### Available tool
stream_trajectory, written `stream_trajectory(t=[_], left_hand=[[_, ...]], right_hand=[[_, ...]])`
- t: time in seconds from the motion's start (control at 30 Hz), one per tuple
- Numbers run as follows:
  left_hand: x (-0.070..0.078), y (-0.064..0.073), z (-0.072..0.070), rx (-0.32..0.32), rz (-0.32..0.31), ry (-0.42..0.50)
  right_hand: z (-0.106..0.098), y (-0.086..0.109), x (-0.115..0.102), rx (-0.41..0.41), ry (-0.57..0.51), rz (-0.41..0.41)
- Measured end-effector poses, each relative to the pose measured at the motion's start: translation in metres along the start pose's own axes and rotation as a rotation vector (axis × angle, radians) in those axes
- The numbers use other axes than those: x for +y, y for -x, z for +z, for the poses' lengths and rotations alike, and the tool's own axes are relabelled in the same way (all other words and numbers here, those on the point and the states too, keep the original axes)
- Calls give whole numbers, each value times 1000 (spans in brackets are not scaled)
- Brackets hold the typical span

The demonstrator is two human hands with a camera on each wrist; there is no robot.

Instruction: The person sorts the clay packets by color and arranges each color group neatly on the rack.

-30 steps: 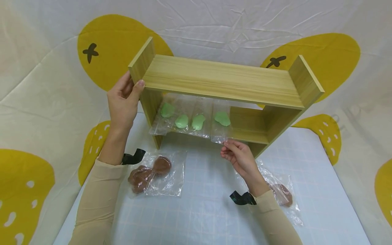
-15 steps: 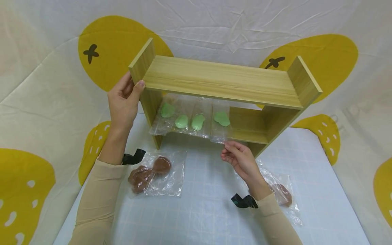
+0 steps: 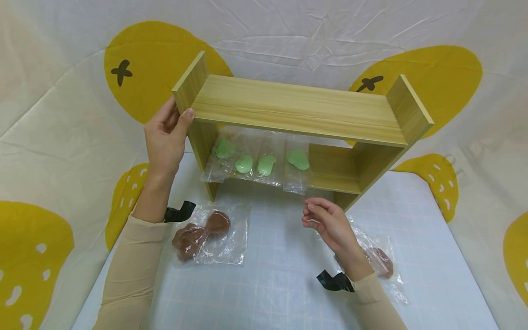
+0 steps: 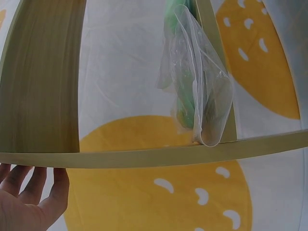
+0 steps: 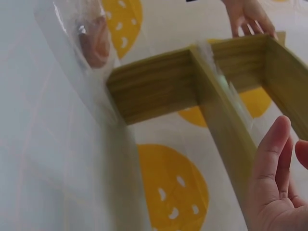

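Observation:
A small wooden shelf (image 3: 297, 107) stands on the table, and my left hand (image 3: 165, 142) grips the upper end of its left side panel between thumb and fingers. On the middle board, clear plastic bags with pale green pieces lie in a row. The rightmost bag (image 3: 294, 181) holds a wavy green piece (image 3: 299, 159), and its lower end hangs over the front edge. Below that bag my right hand (image 3: 332, 227) is in the air with fingers loosely bent, holding nothing. In the right wrist view, its thumb and fingers (image 5: 274, 159) are apart beside the shelf.
A clear bag (image 3: 231, 245) with brown pieces lies on the table at front left. Another bag (image 3: 385, 263) with brown contents lies at the right, partly hidden by the right forearm. Pale cloth with yellow shapes hangs behind the shelf.
My right hand has let go of the rightmost bag's lower end and drawn back down and slightly right. The bag stays on the shelf; my left hand keeps its grip.

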State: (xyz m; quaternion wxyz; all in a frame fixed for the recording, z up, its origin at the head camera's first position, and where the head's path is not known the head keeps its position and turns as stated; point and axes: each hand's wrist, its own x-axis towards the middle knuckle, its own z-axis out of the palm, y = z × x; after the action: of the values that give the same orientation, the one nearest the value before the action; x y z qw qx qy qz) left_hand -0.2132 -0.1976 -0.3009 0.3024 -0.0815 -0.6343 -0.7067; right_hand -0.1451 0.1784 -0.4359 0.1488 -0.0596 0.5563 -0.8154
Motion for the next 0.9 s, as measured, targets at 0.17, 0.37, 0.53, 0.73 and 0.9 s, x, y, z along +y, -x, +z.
stream_trajectory(t=[0.17,0.37,0.53,0.73,0.9], left_hand=[[0,0,0,1,-2,0],[0,1,0,0,2,-13],[2,1,1,-1,-5,-8],[3,2,1,-7,-4,-3],[4,2,1,-5,-2,-11]], right_hand=[[-7,10,-2,3,32,-31],[-22,18,-4,14,41,-50],[-36,23,-7,-32,61,-85],[-53,29,-14,-72,83,-150],[-67,36,-21,-41,158,-176]])
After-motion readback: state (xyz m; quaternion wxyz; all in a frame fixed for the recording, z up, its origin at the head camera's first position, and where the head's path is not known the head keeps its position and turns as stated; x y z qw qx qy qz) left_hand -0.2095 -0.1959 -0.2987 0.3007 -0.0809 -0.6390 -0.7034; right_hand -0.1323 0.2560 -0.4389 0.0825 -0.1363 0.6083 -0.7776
